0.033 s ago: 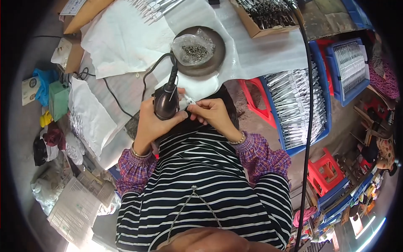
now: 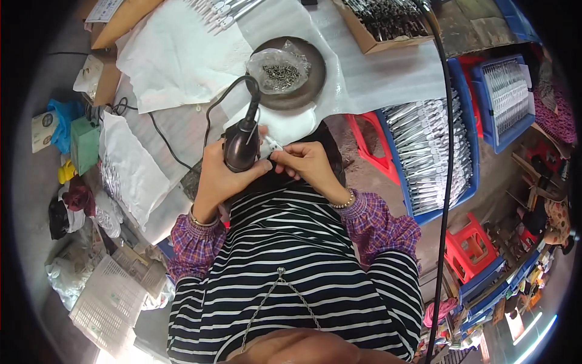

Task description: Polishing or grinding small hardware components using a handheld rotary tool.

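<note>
My left hand (image 2: 219,176) is wrapped round a dark brown corded electric screwdriver (image 2: 241,150), its cable end pointing away from me toward the table. Its tip is hidden below the body of the tool. Beside it, my right hand (image 2: 308,165) pinches a small white part (image 2: 274,145) with dark spots between thumb and fingers. The left thumb reaches close to the right fingertips. Just beyond the hands, a clear plastic bag (image 2: 295,56) of small metal screws (image 2: 280,77) lies in a round dark tray (image 2: 316,79).
Slim silver-white pieces fill a blue crate (image 2: 405,197) at the right, by a red stool (image 2: 371,148). A cardboard box (image 2: 388,43) of metal parts stands at the far right of the table. More slim pieces (image 2: 223,13) lie at the back. A black cable (image 2: 447,182) hangs at right.
</note>
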Demonstrator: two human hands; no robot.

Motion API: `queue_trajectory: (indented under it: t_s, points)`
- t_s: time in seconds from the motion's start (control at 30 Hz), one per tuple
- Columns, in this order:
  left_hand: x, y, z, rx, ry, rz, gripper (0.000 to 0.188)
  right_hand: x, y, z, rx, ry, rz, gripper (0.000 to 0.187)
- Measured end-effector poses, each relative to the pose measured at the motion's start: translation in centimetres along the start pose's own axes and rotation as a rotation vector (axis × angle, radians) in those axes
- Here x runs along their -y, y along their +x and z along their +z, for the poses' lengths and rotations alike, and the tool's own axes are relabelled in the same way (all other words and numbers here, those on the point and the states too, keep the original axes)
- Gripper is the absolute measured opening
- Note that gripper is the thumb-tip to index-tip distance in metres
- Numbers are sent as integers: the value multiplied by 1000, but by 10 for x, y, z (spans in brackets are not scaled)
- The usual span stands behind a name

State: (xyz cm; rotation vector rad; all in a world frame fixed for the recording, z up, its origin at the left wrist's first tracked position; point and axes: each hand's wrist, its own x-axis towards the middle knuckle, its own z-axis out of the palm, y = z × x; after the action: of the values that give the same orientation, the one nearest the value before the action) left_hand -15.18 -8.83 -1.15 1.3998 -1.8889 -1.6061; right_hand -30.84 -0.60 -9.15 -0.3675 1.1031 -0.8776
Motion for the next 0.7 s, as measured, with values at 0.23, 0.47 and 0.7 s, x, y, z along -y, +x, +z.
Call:
queue_trajectory:
  t_s: [0.23,0.47,0.7]
  points:
    - [-4,-1,-3,93,173,-44,50,-1,-2,-2,14,98,-4,20]
    - [-12,-5,-3,66,28,-64,37,2,-6,1,-3,80,14,18]
    - [-32,-29,-8,-94,-569,260,40,-1,-4,1,8,119,18,22]
